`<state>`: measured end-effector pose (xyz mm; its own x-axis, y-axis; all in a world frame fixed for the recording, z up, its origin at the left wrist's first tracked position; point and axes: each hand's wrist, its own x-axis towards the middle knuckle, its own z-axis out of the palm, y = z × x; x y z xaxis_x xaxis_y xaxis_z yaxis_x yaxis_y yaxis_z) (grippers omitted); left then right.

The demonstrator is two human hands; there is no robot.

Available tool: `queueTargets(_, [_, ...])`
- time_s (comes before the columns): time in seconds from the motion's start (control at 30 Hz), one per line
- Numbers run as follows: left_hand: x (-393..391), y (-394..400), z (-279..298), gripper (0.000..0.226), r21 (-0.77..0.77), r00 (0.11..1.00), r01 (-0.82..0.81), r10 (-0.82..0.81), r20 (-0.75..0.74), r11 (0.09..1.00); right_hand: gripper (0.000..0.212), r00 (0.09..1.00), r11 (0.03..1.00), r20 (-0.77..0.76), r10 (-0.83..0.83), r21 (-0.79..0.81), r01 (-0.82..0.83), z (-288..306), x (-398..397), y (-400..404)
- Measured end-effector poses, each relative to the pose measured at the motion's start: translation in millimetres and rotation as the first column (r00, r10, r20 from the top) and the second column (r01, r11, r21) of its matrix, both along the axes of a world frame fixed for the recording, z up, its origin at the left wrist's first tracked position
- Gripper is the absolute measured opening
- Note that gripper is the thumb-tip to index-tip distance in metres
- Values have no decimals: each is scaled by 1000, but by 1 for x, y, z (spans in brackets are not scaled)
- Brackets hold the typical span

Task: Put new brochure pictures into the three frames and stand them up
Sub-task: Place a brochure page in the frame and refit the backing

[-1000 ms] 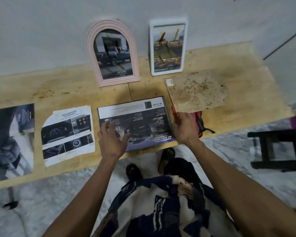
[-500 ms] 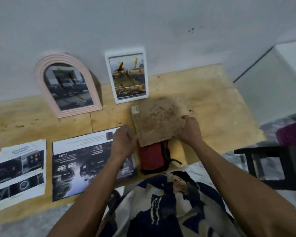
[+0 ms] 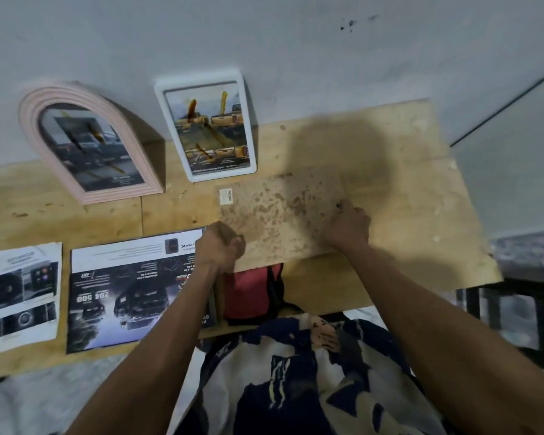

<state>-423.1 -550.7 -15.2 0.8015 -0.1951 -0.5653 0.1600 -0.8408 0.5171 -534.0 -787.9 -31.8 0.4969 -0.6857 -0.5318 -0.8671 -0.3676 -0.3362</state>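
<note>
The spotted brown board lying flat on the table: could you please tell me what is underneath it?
A red pouch sticks out from under the board's near edge; whatever else it covers is hidden.

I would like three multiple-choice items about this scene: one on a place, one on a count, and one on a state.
1. Where does the red pouch lie?
A. On the floor
B. At the near table edge, partly under the stained backing board
C. Behind the arched frame

2. How many frames stand against the wall?
A. One
B. Two
C. Three

3. How is the stained backing board now?
A. Lying flat on the table
B. Standing upright
C. Hanging on the wall

Answers:
1 B: the red pouch lies by the near edge of the table, its far end under the stained backing board.
2 B: only the pink arched frame and the white rectangular frame stand there.
3 A: the board lies flat, with the left hand and right hand on it.
</note>
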Motion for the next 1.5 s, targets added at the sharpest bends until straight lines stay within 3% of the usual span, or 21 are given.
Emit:
queueTargets(0.23, [-3,-12,-4,20,-14,990,-141,141,16,990,45,994,996,62,-94,-1,94,-7,0,-10])
queueTargets(0.33, [-8,-12,-1,52,-33,961,-274,275,35,961,51,961,968,135,-240,101,228,-9,-2,-11])
queueTargets(0.4, [-11,-7,2,60,-77,936,-349,352,25,934,55,937,941,147,-317,168,292,-8,-3,-8])
queueTargets(0.53, [-14,9,13,52,-179,894,-446,448,-36,877,61,900,887,126,-417,272,373,-5,-5,9])
queueTargets(0.8, [-4,87,31,51,-227,862,-496,506,-17,838,75,823,745,154,-548,538,395,1,1,73])
queueTargets(0.9, [2,127,34,47,-226,869,-482,494,1,847,86,794,686,166,-585,624,374,7,13,108])
queueTargets(1.03, [12,187,28,48,-220,850,-515,526,-7,829,81,815,733,215,-538,597,327,12,26,163])
queueTargets(1.17, [13,236,18,37,-238,853,-512,520,-30,825,103,826,770,261,-499,572,284,13,32,210])
queueTargets(1.37, [17,284,1,37,-156,933,-353,360,14,923,77,756,750,380,-534,626,215,11,28,254])
queueTargets(1.5, [24,311,-9,44,-97,960,-203,218,175,974,61,727,787,462,-508,592,174,12,17,264])
